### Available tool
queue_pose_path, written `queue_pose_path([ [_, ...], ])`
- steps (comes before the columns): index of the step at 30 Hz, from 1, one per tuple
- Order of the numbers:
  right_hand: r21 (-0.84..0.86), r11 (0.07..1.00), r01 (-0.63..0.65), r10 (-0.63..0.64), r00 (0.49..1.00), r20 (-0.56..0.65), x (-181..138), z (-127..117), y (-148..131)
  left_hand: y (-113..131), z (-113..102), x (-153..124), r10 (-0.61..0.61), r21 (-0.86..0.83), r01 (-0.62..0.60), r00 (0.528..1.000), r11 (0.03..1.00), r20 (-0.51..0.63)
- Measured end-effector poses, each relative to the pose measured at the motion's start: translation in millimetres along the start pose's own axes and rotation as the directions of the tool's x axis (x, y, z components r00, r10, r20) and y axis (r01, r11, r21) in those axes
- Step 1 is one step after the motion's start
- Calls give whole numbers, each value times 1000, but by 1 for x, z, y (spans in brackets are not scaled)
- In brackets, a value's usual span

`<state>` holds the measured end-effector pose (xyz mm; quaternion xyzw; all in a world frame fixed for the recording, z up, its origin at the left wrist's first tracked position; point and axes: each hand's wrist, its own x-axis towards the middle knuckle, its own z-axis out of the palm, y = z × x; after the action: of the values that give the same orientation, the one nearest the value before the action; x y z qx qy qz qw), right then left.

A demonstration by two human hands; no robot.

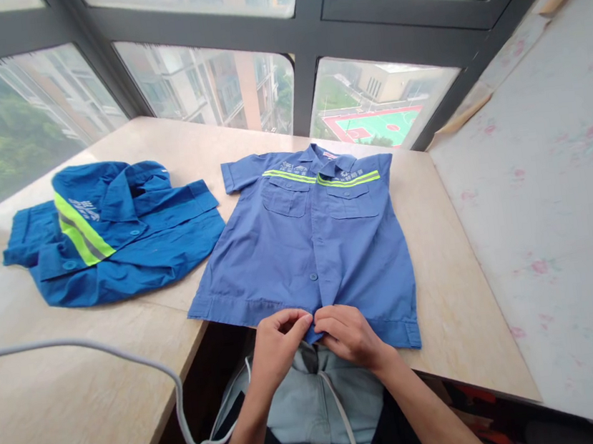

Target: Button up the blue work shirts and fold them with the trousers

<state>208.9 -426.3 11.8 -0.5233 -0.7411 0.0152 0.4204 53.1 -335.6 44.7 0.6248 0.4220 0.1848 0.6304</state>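
Observation:
A blue short-sleeved work shirt (272,246) lies spread front side up, its collar towards the window and its hem towards me. Yellow-green reflective strips cross its chest above two buttoned pockets. At the middle of the hem, my left hand (282,335) pinches the bottom of the front opening. Close against it, my right hand (351,334) grips the hem just to the right of the opening. Fingers hide whatever button or buttonhole is between them. One button (313,277) shows a little above my hands.
A second, brighter blue work garment (158,242) with a reflective stripe lies bunched on the left of the pale counter (461,288). A white cable (125,369) loops across the left front. Windows stand behind, and a flowered wall (560,218) borders the right.

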Motion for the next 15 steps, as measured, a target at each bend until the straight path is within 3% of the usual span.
queue_pose_path([
  [9, 5, 995, -102, 102, 994, 32, -3, 4, 4, -1, 1, -2, 18, 9, -18, 1000, 1000, -23],
  [15, -63, 992, -105, 107, 993, 41, -1, 3, 1, -3, 3, -4, 49, 30, -47, 997, 998, -55],
])
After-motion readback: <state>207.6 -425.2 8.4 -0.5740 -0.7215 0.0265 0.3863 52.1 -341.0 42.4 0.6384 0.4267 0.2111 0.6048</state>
